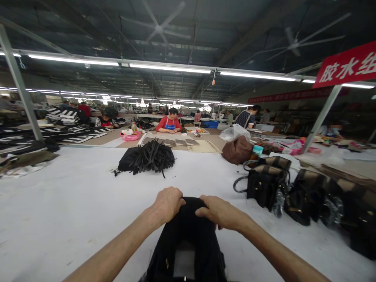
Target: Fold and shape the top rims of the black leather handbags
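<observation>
A black handbag is at the bottom centre, close to my body, with a paler grey area showing in its middle and a small gold-coloured fitting low on the left. My left hand grips the far left edge of the bag, fingers curled over it. On the far right edge, my right hand is closed with the thumb on the near side and the fingers mostly hidden behind. Both forearms reach in from the lower corners.
A white-covered table lies beneath. Ahead is a pile of black strips. Several finished black handbags stand in a row at right, near a brown bundle. A co-worker in red sits across the table.
</observation>
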Demonstrator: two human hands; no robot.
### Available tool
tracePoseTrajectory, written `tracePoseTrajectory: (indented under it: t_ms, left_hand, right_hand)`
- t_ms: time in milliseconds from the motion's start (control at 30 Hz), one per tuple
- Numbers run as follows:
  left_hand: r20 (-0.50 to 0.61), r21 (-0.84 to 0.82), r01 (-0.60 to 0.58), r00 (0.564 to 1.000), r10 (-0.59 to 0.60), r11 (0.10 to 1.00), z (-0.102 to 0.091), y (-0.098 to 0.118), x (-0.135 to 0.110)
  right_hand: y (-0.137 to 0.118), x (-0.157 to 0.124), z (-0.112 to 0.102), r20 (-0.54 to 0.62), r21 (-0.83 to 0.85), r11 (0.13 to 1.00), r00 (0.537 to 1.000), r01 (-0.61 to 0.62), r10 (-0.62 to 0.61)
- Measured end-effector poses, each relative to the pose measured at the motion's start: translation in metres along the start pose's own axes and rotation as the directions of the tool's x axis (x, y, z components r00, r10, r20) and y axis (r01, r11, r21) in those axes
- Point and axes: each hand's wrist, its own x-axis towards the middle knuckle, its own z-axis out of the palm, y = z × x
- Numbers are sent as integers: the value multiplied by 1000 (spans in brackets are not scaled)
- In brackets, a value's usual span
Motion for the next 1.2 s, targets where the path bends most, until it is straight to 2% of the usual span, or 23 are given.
tracePoseTrajectory:
  t_ms: [133, 233, 333, 400, 467, 533, 567, 600, 633, 700, 767, 833, 900, 1000, 1100, 1200]
  left_hand:
    - [1, -19, 63, 998, -63, 998, 0, -8, -4]
    - [-4, -111, 88, 996, -89, 990, -1, -12, -8]
    - [0, -208, 92, 996, -94, 974, -5, -11, -12]
    - [11, -250, 83, 996, -83, 965, -8, -8, -16]
    - [84, -388, 90, 995, -62, 917, -10, -6, -20]
    - [180, -578, 115, 984, -12, 808, -10, -6, -24]
    - [224, -665, 138, 974, 20, 734, -9, -7, -25]
    - [258, -734, 164, 965, 47, 659, -8, -8, -27]
    - [278, -783, 187, 958, 64, 594, -6, -9, -29]
    - [312, -858, 242, 946, 87, 453, -1, -11, -33]
    - [317, -909, 272, 943, 99, 316, 4, -11, -38]
    - [306, -939, 277, 943, 127, 204, 9, -7, -42]
    - [293, -953, 274, 943, 159, 128, 13, -2, -46]
    - [256, -965, 244, 957, 138, 95, 15, -5, -50]
    - [191, -963, 202, 978, -79, 177, 22, -31, -53]
    - [166, -911, 251, 950, -265, 328, 37, -67, -58]
  right_hand:
    - [4, -20, 12, -84, -227, 974, 996, 12, -32]
    - [10, -26, 25, -201, -286, 958, 977, 14, -75]
    - [11, -23, 34, -260, -362, 929, 965, -72, -26]
    - [4, -19, 37, -345, -449, 880, 939, -156, -9]
    - [-10, -17, 40, -447, -540, 827, 886, -159, -122]
    - [-28, -19, 45, -468, -608, 793, 826, -43, -315]
    - [-38, -22, 49, -450, -610, 792, 811, 26, -373]
    - [-46, -25, 52, -427, -579, 811, 820, 77, -382]
    - [-53, -29, 56, -404, -521, 849, 849, 92, -340]
    - [-61, -36, 64, -353, -356, 934, 925, 8, -143]
    - [-60, -40, 71, -259, -142, 988, 966, -58, 19]
    - [-55, -42, 77, -114, 132, 991, 993, 9, 7]
    - [-48, -43, 80, -32, 390, 914, 993, 114, -110]
    - [-36, -48, 77, -85, 614, 768, 983, 182, -165]
    - [-17, -55, 67, -121, 816, 564, 992, 125, -45]
    - [3, -60, 53, -109, 932, 359, 981, 45, 159]
